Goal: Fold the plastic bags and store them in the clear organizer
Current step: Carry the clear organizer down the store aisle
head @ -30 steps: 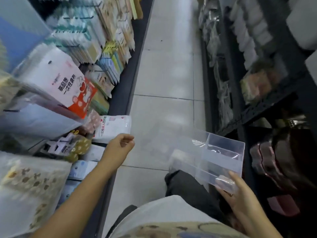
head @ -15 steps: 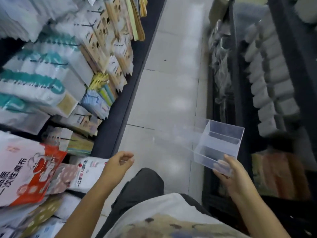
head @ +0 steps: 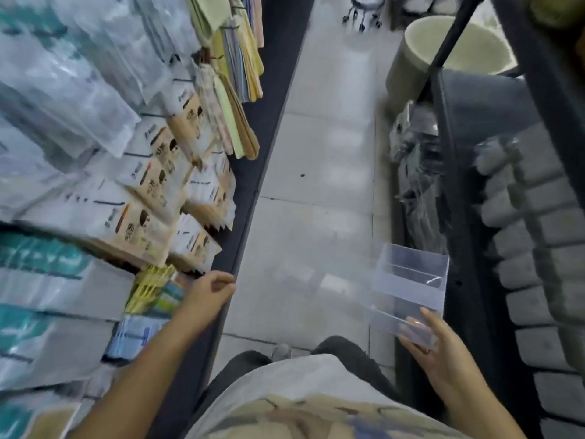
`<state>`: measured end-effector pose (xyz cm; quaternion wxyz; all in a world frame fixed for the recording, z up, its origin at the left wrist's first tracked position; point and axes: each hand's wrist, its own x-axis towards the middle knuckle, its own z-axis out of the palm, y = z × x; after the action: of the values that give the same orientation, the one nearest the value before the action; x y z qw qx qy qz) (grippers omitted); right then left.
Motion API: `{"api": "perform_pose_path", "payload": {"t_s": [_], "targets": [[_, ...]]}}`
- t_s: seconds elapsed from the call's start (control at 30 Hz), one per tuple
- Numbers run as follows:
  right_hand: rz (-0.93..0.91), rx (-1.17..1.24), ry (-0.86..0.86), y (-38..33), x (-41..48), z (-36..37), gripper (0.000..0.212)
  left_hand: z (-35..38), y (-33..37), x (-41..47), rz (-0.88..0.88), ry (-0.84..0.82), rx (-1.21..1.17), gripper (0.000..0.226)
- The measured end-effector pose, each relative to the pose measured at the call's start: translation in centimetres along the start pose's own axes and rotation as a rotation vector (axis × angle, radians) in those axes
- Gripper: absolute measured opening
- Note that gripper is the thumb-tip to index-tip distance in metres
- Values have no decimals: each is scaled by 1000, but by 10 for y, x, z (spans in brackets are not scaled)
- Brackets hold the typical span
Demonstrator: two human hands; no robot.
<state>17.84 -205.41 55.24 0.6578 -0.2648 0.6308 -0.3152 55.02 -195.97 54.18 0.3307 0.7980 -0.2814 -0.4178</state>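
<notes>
My right hand [head: 443,353] grips the near corner of the clear organizer [head: 411,280], a see-through plastic box with dividers, held above the aisle floor at the lower right. Its left part is faint and blurred. My left hand [head: 210,289] hovers at the dark edge of the left shelf [head: 253,185], fingers loosely curled, with nothing visible in them. Packs of plastic bags [head: 79,90] hang and lie in rows on the left shelves, above and left of that hand. The two hands are well apart.
A narrow tiled aisle [head: 323,153] runs ahead between the left shelf and a dark metal rack [head: 468,248] of wrapped goods on the right. A cream bucket [head: 443,45] and a stool's wheels [head: 362,14] stand at the far end.
The view has swung up along the aisle, so different shelf goods show. The organizer stays in my right hand. My left hand has drifted to the shelf edge.
</notes>
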Motion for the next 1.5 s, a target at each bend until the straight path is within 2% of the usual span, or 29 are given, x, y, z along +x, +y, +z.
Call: {"api": "perform_pose_path", "payload": {"t_s": [0.23, 0.33, 0.4, 0.53, 0.7, 0.87, 0.97, 1.17, 1.37, 1.5], "targets": [[25, 58, 92, -105, 140, 54, 23, 18, 168, 218, 194, -74, 39, 10], [22, 50, 102, -159, 219, 81, 25, 38, 219, 297, 195, -87, 21, 9], [30, 35, 99, -204, 271, 100, 24, 48, 250, 342, 150, -75, 3, 10], [-2, -33, 29, -307, 372, 148, 38, 59, 300, 420, 52, -56, -41, 14], [4, -37, -36, -413, 497, 223, 35, 51, 341, 516, -64, -1, -133, 10], [-1, -25, -54, -498, 626, 306, 36, 39, 380, 653, -151, 51, -152, 15], [8, 15, -42, -546, 692, 350, 45, 25, 426, 751, -123, 47, -107, 18], [59, 73, 48, -640, 793, 401, 43, 2, 583, 940, 31, -15, 31, 13], [64, 115, 113, -730, 916, 440, 39, 29, 728, 1119, 167, -85, 117, 12], [78, 107, 124, -813, 1024, 471, 38, 61, 807, 1230, 173, -87, 67, 12]]}}
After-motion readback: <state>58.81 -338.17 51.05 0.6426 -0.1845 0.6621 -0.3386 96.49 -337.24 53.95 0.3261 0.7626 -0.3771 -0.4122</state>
